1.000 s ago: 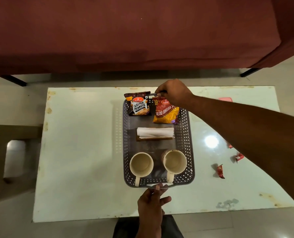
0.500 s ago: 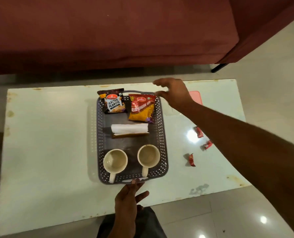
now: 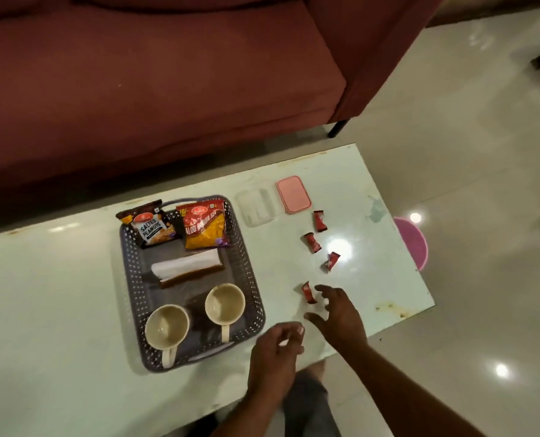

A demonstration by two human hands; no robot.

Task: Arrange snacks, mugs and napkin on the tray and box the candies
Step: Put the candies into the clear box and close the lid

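Note:
A grey perforated tray (image 3: 249, 272) on the white table holds a salted peanuts packet (image 3: 150, 228), an orange aloo bhujia packet (image 3: 204, 228), a folded white napkin (image 3: 185, 266) and two cream mugs (image 3: 166, 328) (image 3: 225, 303). Right of the tray lie several red wrapped candies (image 3: 312, 242), a clear box (image 3: 256, 207) and its pink lid (image 3: 293, 193). My right hand (image 3: 339, 313) hovers with fingers spread just beside the nearest candy (image 3: 308, 292), not touching it. My left hand (image 3: 275, 354) hangs loosely curled near the tray's front right corner, holding nothing.
A maroon sofa (image 3: 155, 83) stands behind the white table (image 3: 48, 310). A pink tub (image 3: 412, 241) sits on the tiled floor past the table's right edge. My knee shows below the front edge.
My right hand left the tray's far end and came down near the closest candy. My left hand let go of the tray's front handle. The camera swung right, bringing the box and lid into view.

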